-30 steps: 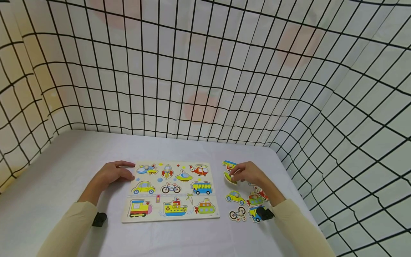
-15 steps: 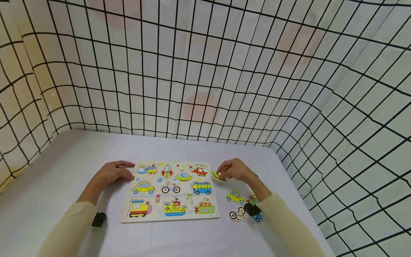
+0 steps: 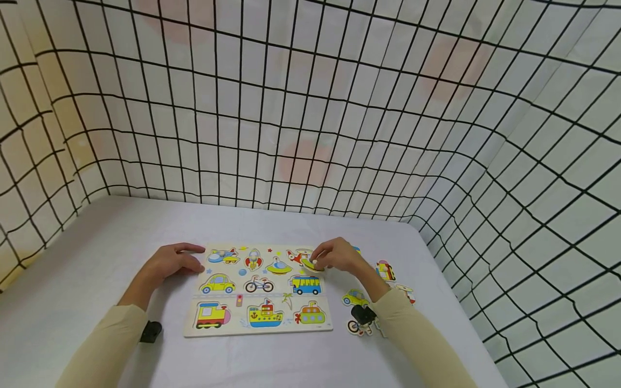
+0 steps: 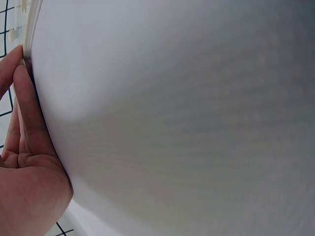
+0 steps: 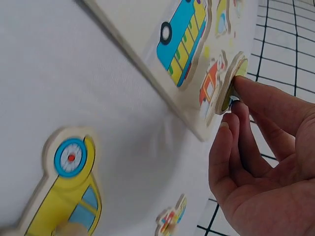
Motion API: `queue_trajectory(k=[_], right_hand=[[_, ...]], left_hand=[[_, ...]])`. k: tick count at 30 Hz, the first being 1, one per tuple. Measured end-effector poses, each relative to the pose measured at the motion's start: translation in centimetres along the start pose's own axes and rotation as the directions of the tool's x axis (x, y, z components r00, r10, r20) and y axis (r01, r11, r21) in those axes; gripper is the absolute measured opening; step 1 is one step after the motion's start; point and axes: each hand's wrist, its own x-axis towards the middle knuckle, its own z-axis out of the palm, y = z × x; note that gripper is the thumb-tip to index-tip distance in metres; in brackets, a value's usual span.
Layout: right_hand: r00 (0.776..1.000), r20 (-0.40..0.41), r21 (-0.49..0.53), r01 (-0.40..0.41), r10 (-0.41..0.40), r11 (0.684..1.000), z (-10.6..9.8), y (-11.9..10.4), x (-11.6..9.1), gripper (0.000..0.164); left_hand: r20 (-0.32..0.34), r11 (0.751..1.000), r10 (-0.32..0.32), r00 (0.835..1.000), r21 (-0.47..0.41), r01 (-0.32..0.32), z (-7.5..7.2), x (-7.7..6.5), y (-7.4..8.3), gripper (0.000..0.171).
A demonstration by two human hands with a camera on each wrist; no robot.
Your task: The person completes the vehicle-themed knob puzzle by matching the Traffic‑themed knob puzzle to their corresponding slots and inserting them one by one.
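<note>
My right hand (image 3: 338, 255) pinches a yellow-green flying saucer puzzle piece (image 3: 308, 264) between thumb and fingertips. It holds the piece over the upper right of the puzzle board (image 3: 237, 315), in front of the helicopter picture. In the right wrist view the saucer piece (image 5: 227, 91) is tilted on edge, apart from the board. My left hand (image 3: 170, 263) touches the board's upper left edge with thumb and index finger fairly straight. The printed saucer picture (image 3: 279, 267) lies left of the held piece.
Loose pieces lie right of the board: a yellow car (image 3: 356, 297), a bicycle (image 3: 354, 326), a train (image 3: 386, 270) and a helicopter (image 3: 406, 292). The right forearm covers others partly. Black netting (image 3: 291, 134) over white cloth walls the table's back and sides.
My right hand has moved left from the loose pieces, carrying the flying saucer piece to above the board's right part. The left hand stays at the board's edge.
</note>
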Motion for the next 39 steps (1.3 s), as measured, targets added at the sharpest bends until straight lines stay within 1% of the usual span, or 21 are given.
queue_trajectory(k=[5,12,16,19,23,29,35,39], right_hand=[[1.0,0.024,-0.001,0.006,-0.006,1.0,1.2,-0.9,0.7,0.011],[0.999,0.039,-0.042,0.017,-0.015,0.999,2.8,-2.4,1.3,0.009],[0.998,0.052,-0.06,0.046,-0.043,0.997,3.6,-3.1,1.7,0.009],[0.995,0.054,-0.078,0.084,-0.08,0.993,4.3,-3.4,2.0,0.01],[0.993,0.061,-0.075,0.109,-0.104,0.991,5.0,-3.6,2.3,0.01],[0.994,0.056,-0.05,0.092,-0.09,0.994,5.7,-3.9,2.5,0.009],[0.998,0.035,-0.031,0.053,-0.052,0.998,6.2,-4.1,2.6,0.01],[0.999,0.024,-0.037,0.039,-0.039,0.999,6.5,-4.3,2.8,0.009]], left_hand=[[0.0,1.0,0.0,1.0,-0.006,0.0,0.1,0.0,0.0,0.068],[0.0,1.0,-0.006,1.0,-0.007,0.006,0.1,0.0,0.1,0.068],[-0.004,1.0,-0.009,1.0,-0.007,0.009,0.1,0.0,0.2,0.068],[-0.007,1.0,-0.006,1.0,-0.012,0.006,0.1,-0.1,0.2,0.067],[-0.009,1.0,-0.003,1.0,-0.024,0.002,0.1,-0.2,0.2,0.067],[-0.012,1.0,0.0,1.0,-0.023,0.0,0.2,-0.2,0.1,0.067],[-0.011,1.0,-0.006,1.0,-0.019,0.006,0.2,0.0,0.0,0.067],[-0.014,1.0,-0.015,1.0,-0.017,0.014,0.1,0.1,-0.1,0.068]])
